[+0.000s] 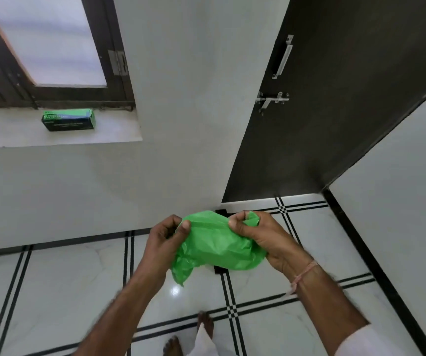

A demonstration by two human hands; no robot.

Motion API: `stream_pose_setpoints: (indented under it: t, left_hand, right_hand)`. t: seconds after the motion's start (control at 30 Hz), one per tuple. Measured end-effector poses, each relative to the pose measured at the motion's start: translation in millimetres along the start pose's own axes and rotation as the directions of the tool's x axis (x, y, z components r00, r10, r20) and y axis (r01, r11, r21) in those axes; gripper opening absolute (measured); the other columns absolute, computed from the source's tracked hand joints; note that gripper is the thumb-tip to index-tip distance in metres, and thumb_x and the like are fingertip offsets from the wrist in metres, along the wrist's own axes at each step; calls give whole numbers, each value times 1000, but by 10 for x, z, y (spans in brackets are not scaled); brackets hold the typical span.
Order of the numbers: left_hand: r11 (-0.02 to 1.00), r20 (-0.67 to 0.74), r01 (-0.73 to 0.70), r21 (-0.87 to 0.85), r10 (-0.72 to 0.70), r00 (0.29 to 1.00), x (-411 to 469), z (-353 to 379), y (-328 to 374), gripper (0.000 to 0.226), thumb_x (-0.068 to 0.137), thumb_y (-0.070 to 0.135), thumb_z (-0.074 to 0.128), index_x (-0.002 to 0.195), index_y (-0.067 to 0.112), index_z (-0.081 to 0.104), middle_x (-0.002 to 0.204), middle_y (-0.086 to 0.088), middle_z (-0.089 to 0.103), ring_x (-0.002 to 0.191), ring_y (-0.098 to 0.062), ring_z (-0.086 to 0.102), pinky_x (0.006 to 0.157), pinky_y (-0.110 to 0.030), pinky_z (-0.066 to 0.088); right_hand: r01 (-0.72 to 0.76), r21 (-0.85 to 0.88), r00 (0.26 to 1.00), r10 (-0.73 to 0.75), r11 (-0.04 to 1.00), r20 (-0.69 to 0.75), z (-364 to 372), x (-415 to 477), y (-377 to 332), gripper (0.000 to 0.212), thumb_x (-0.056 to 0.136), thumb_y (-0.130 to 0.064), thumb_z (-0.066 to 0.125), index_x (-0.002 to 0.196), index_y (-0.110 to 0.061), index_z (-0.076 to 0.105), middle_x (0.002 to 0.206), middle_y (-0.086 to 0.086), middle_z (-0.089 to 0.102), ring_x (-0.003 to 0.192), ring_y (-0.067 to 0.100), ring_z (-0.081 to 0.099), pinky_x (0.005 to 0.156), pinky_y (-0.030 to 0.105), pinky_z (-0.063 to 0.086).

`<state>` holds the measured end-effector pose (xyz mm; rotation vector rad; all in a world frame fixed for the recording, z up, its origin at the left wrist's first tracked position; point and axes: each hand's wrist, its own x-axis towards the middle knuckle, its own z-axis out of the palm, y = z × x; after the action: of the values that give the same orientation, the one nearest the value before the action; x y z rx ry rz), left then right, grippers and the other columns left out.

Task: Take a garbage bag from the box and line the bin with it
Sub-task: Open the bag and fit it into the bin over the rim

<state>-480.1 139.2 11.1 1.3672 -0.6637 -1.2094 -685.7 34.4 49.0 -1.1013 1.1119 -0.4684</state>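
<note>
A crumpled green garbage bag (217, 247) hangs between my two hands at chest height over the floor. My left hand (164, 238) pinches its left edge between thumb and fingers. My right hand (260, 236) grips its bunched right end. The green and black box of bags (68, 120) lies on the window sill at the upper left, well away from both hands. No bin is in view.
A white wall corner stands straight ahead. A dark door (335, 98) with a handle and latch is at the right. The white tiled floor (52, 291) has black lines. My bare feet (204, 327) show at the bottom.
</note>
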Motion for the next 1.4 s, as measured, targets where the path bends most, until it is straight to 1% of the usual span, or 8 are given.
stream_pose_setpoints:
  t: [0.27, 0.4, 0.5, 0.63, 0.9, 1.03, 1.17, 1.4]
  left_hand:
    - [983, -128, 178, 38, -172, 977, -325, 107, -365, 22, 99, 30, 63, 110, 11, 63, 106, -14, 73, 95, -32, 70, 69, -39, 61]
    - [971, 124, 172, 165, -193, 973, -461, 433, -224, 53, 92, 64, 55, 133, 31, 58, 123, 2, 68, 109, -18, 69, 85, -35, 58]
    - [971, 185, 151, 185, -185, 965, -422, 810, -135, 43, 89, 51, 66, 116, 17, 70, 110, -15, 76, 93, -26, 74, 80, -39, 62]
    - [997, -30, 42, -60, -44, 999, -360, 1124, -215, 20, 94, 25, 69, 93, 5, 68, 86, -19, 72, 74, -29, 70, 64, -36, 60]
    - [989, -232, -17, 145, 51, 971, -428, 1584, -599, 26, 90, 41, 73, 94, 18, 61, 100, -1, 68, 97, -36, 66, 76, -48, 61]
    - [932, -39, -113, 344, 135, 990, -451, 1793, -485, 60, 83, 59, 66, 135, 32, 55, 136, 16, 60, 128, -3, 57, 100, -24, 52]
    - [946, 71, -130, 297, 114, 991, -339, 1963, -319, 34, 88, 37, 74, 114, 14, 74, 108, -10, 77, 103, -27, 73, 92, -50, 58]
    - [989, -256, -106, 101, 128, 958, -399, 2137, -339, 21, 86, 23, 81, 94, 5, 73, 91, -20, 75, 88, -41, 72, 81, -59, 59]
  right_hand:
    - [55, -5, 994, -55, 998, -92, -173, -283, 226, 16, 84, -17, 83, 94, -7, 77, 86, 6, 80, 79, 17, 74, 72, 26, 60]
    - [32, 25, 998, -33, 999, 58, -238, -275, 187, 32, 81, -20, 82, 104, 2, 74, 93, 15, 77, 83, 23, 74, 77, 33, 63]
    - [24, 91, 990, -36, 996, 138, -414, -272, 126, 41, 81, -16, 80, 111, 9, 67, 98, 21, 74, 83, 27, 73, 77, 36, 63]
    - [-10, 143, 988, -12, 990, 157, -866, -279, 173, 40, 81, -10, 80, 117, 2, 68, 110, 22, 76, 95, 30, 75, 86, 40, 62]
    - [88, 107, 996, -89, 990, 2, -1425, -272, 299, 17, 91, -6, 74, 107, -2, 74, 101, 14, 80, 93, 28, 78, 76, 32, 64]
    - [219, -50, 960, -206, 974, 190, -1520, -255, 223, 6, 94, -6, 70, 96, -7, 76, 91, 10, 76, 85, 19, 73, 77, 30, 61]
    - [264, -83, 936, -235, 961, 261, -1550, -197, 142, 16, 90, -8, 75, 106, -4, 74, 106, 16, 77, 95, 22, 73, 86, 35, 61]
    - [-15, 238, 985, -27, 971, 173, -1503, -206, 301, 32, 89, -22, 74, 117, -7, 69, 110, 12, 77, 94, 24, 75, 76, 34, 61]
